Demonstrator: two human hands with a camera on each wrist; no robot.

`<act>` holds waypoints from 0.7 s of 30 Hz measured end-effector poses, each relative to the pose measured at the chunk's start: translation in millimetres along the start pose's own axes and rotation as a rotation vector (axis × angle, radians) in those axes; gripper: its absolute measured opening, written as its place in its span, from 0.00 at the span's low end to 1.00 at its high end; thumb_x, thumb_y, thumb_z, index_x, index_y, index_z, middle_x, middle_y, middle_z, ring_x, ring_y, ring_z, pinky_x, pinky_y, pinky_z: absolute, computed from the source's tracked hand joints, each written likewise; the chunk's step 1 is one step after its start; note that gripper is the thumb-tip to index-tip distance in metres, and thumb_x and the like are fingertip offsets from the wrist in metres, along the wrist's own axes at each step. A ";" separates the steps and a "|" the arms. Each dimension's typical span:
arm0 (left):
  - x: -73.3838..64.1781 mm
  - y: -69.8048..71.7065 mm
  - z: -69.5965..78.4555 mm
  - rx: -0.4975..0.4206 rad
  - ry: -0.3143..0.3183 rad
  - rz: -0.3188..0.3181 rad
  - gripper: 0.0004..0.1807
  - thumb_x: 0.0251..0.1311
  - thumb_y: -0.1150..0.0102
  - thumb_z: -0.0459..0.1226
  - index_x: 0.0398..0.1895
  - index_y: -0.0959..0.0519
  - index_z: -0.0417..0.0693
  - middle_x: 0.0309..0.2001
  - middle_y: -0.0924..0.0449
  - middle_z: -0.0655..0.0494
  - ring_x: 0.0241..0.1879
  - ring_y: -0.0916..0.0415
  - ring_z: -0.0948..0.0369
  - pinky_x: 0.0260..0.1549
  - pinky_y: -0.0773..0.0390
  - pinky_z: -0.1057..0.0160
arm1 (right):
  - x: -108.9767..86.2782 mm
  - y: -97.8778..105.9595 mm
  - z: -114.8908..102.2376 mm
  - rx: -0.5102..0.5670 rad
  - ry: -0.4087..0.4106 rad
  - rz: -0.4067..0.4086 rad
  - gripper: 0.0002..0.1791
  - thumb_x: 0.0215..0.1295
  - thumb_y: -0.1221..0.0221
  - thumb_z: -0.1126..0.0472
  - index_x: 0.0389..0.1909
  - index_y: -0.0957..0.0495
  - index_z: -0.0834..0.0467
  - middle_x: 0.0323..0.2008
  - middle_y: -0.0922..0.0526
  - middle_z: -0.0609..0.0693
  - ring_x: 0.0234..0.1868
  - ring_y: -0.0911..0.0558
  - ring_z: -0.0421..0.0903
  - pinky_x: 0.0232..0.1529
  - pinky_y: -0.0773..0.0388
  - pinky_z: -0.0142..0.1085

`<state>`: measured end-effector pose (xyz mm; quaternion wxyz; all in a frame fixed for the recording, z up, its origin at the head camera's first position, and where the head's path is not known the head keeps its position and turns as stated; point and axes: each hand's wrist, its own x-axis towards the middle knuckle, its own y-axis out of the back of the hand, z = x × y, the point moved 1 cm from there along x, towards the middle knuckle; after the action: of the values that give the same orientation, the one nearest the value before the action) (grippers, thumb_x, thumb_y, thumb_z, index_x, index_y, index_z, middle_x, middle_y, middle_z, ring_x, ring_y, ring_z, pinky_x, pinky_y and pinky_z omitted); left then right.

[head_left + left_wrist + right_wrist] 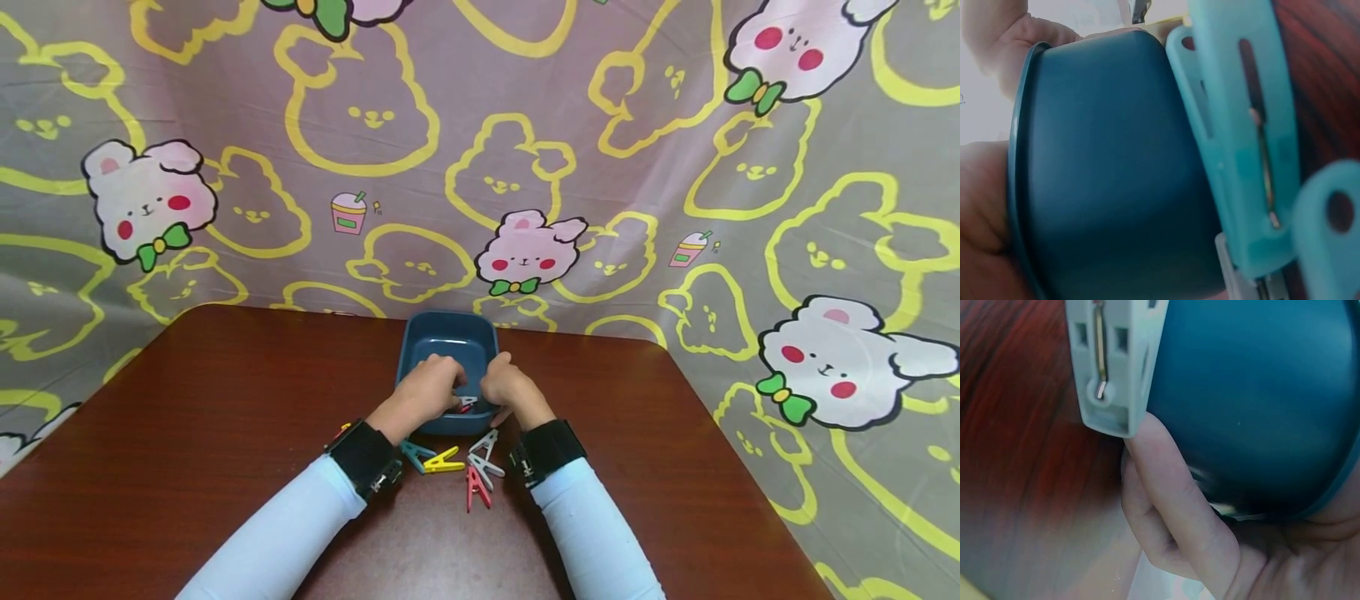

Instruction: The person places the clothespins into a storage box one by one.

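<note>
Reaching over the near left side of a dark blue rectangular plastic bin (447,425), the left hand (432,387) has its fingertips down inside, close to a white clothespin (468,401) and a red clothespin (466,409) lying in the bin; whether the fingers are apart, together or clamped on either piece, I cannot tell. The right hand (513,390) is clamped on the bin's right wall near the front corner, with two bent fingers (1179,487) lying close together low against the outside. A light grey plastic clothespin with a metal spring (1110,415) appears at the tip of one of them in the right wrist view.

The bin sits on a reddish-brown wood-grain table (225,400). Just in front of it, between the forearms, lie a teal plastic clothespin (1235,137), a yellow one beside it, two grey ones and a red one nearest the person. Both wrists wear black bands over light blue sleeves. Behind the table hangs a grey cloth printed with yellow outlines and white rabbit faces.
</note>
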<state>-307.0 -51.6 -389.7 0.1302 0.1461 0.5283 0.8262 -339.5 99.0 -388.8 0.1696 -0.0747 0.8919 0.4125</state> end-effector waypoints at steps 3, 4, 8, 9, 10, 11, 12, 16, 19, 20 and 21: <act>0.2 1.6 -0.6 0.014 -0.006 0.001 0.13 0.66 0.25 0.34 0.52 0.09 0.42 0.51 0.08 0.47 0.52 0.10 0.49 0.55 0.12 0.48 | 0.0 -0.6 -0.8 -0.004 -0.006 0.004 0.40 0.85 0.58 0.66 0.87 0.68 0.66 0.63 0.24 0.80 0.29 0.07 0.61 0.28 0.11 0.43; 0.6 2.3 -1.1 0.021 -0.011 0.001 0.13 0.66 0.25 0.34 0.52 0.10 0.42 0.51 0.08 0.47 0.52 0.10 0.49 0.54 0.12 0.48 | 0.1 -0.5 -1.1 -0.008 -0.007 0.006 0.40 0.85 0.58 0.66 0.87 0.68 0.66 0.64 0.24 0.80 0.29 0.07 0.61 0.28 0.11 0.43; 2.4 9.1 -4.1 0.034 -0.035 0.011 0.15 0.67 0.25 0.35 0.54 0.11 0.42 0.52 0.08 0.47 0.52 0.10 0.50 0.53 0.11 0.49 | -0.2 0.2 -1.9 -0.013 -0.003 0.017 0.39 0.86 0.57 0.65 0.87 0.66 0.66 0.72 0.30 0.80 0.30 0.07 0.61 0.28 0.11 0.44; 2.6 12.0 -5.0 0.030 -0.040 0.013 0.15 0.67 0.26 0.35 0.56 0.11 0.42 0.52 0.08 0.47 0.53 0.11 0.50 0.54 0.11 0.50 | 0.0 0.4 -2.1 -0.015 0.000 0.019 0.39 0.86 0.57 0.65 0.87 0.66 0.67 0.73 0.30 0.80 0.30 0.07 0.61 0.28 0.11 0.44; 2.5 15.4 -5.9 0.025 -0.044 0.018 0.15 0.68 0.26 0.35 0.56 0.11 0.43 0.53 0.08 0.48 0.53 0.11 0.51 0.54 0.12 0.50 | 0.2 0.6 -2.1 -0.015 0.002 0.021 0.39 0.86 0.57 0.65 0.87 0.66 0.67 0.74 0.32 0.80 0.30 0.07 0.62 0.28 0.11 0.44; 2.1 19.5 -6.8 0.014 -0.045 0.021 0.16 0.68 0.27 0.34 0.57 0.11 0.43 0.53 0.09 0.47 0.54 0.11 0.51 0.55 0.12 0.50 | 0.5 0.8 -2.1 -0.012 0.004 0.023 0.39 0.86 0.58 0.65 0.86 0.66 0.67 0.75 0.33 0.80 0.30 0.07 0.62 0.28 0.11 0.44; 1.3 24.1 -8.1 0.007 -0.048 0.023 0.16 0.69 0.27 0.34 0.58 0.12 0.43 0.53 0.09 0.47 0.54 0.12 0.51 0.56 0.12 0.50 | 0.8 0.8 -1.9 -0.009 0.005 0.023 0.39 0.86 0.58 0.65 0.87 0.66 0.67 0.76 0.34 0.79 0.30 0.07 0.62 0.28 0.11 0.44; -8.5 49.8 -13.1 -0.013 -0.045 0.011 0.15 0.69 0.29 0.33 0.57 0.12 0.42 0.53 0.10 0.46 0.53 0.13 0.51 0.56 0.12 0.51 | 1.2 -0.5 -0.7 0.000 0.004 0.028 0.40 0.86 0.58 0.65 0.87 0.67 0.66 0.79 0.38 0.78 0.30 0.07 0.62 0.28 0.11 0.45; -22.5 73.7 -18.8 -0.013 -0.014 -0.019 0.14 0.68 0.28 0.32 0.55 0.12 0.41 0.52 0.11 0.45 0.50 0.14 0.51 0.54 0.12 0.51 | 1.1 -3.4 0.1 0.009 0.001 0.023 0.40 0.86 0.57 0.65 0.87 0.66 0.66 0.80 0.39 0.77 0.30 0.07 0.62 0.27 0.11 0.44; -27.3 81.7 -20.5 -0.013 -0.001 -0.028 0.14 0.68 0.28 0.31 0.54 0.12 0.41 0.51 0.11 0.44 0.49 0.15 0.51 0.52 0.12 0.51 | 1.0 -4.1 0.4 0.012 0.001 0.022 0.39 0.86 0.57 0.65 0.87 0.66 0.66 0.80 0.39 0.76 0.29 0.07 0.62 0.27 0.11 0.44; -32.1 89.5 -22.1 -0.007 0.012 -0.037 0.13 0.67 0.27 0.31 0.53 0.12 0.40 0.49 0.11 0.44 0.48 0.16 0.51 0.51 0.13 0.51 | 1.0 -4.8 0.6 0.016 0.000 0.021 0.39 0.86 0.56 0.65 0.87 0.65 0.66 0.81 0.40 0.76 0.29 0.07 0.62 0.27 0.11 0.44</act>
<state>-291.2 -118.4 -320.4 0.1427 0.1307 0.5288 0.8264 -339.0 96.4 -392.9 0.1659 -0.0637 0.8959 0.4073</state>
